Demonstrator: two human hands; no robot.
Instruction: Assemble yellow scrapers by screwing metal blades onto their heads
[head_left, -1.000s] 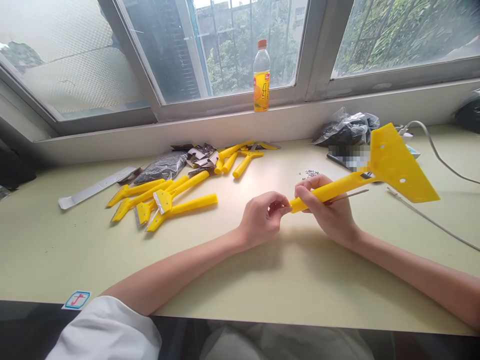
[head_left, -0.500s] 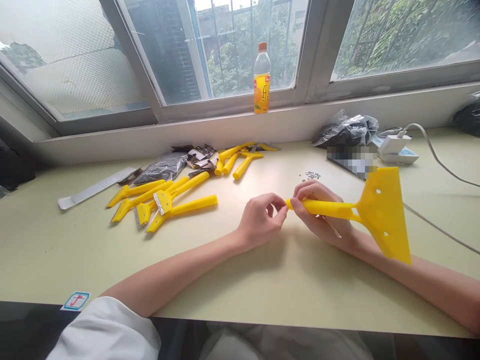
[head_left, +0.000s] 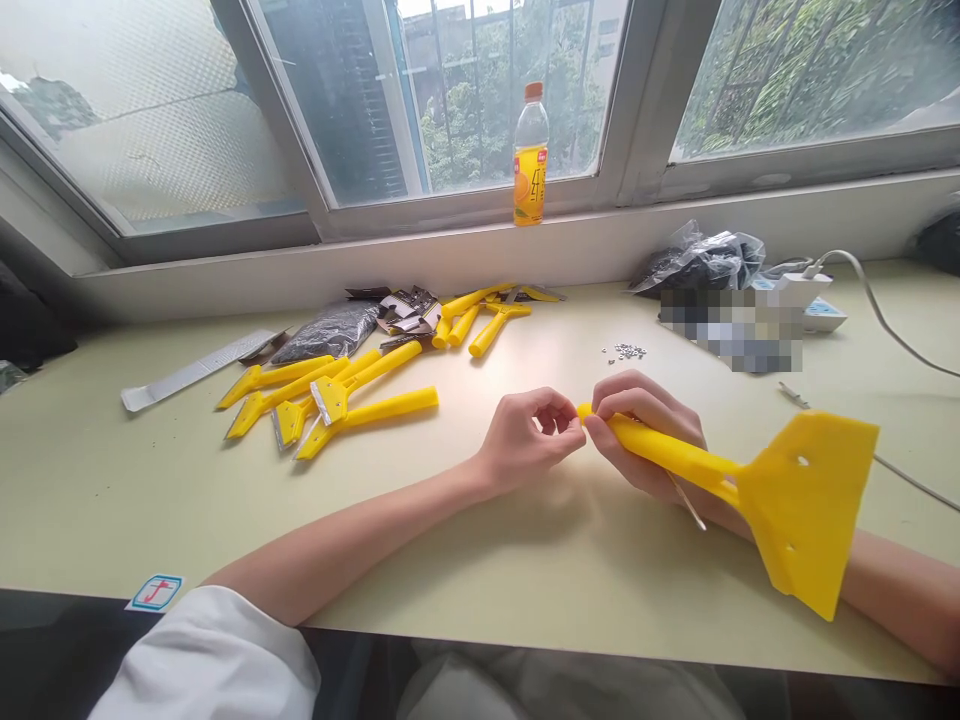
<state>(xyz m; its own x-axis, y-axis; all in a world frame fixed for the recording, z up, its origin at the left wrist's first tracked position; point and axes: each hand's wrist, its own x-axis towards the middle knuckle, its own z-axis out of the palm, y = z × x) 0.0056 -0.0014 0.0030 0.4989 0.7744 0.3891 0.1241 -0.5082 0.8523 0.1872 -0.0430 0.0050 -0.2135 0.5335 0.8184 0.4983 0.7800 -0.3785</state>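
Observation:
My right hand [head_left: 645, 425] is closed around the handle of a yellow plastic scraper [head_left: 810, 500]. Its wide head with two small holes points right and toward me. A thin metal rod [head_left: 688, 503] sticks out beneath that hand; what it belongs to is hidden. The thumb and fingers of my left hand [head_left: 532, 435] are pinched at the tip of the handle's end, and I cannot make out anything between them. Beyond my right hand lies a small heap of metal nuts or similar bits [head_left: 628, 351].
Several yellow scrapers [head_left: 390, 405] lie at left, more [head_left: 495, 325] behind them. A dark plastic bag [head_left: 330, 330] and a grey strip [head_left: 195, 370] lie farther left. An orange-capped bottle [head_left: 529, 185] stands on the sill. At right are another bag [head_left: 705, 260] and a charger with cable [head_left: 802, 285].
The scraper's head has swung down toward me and to the right, tilting the handle. My left fingers stay at the handle's end. The view has shifted slightly.

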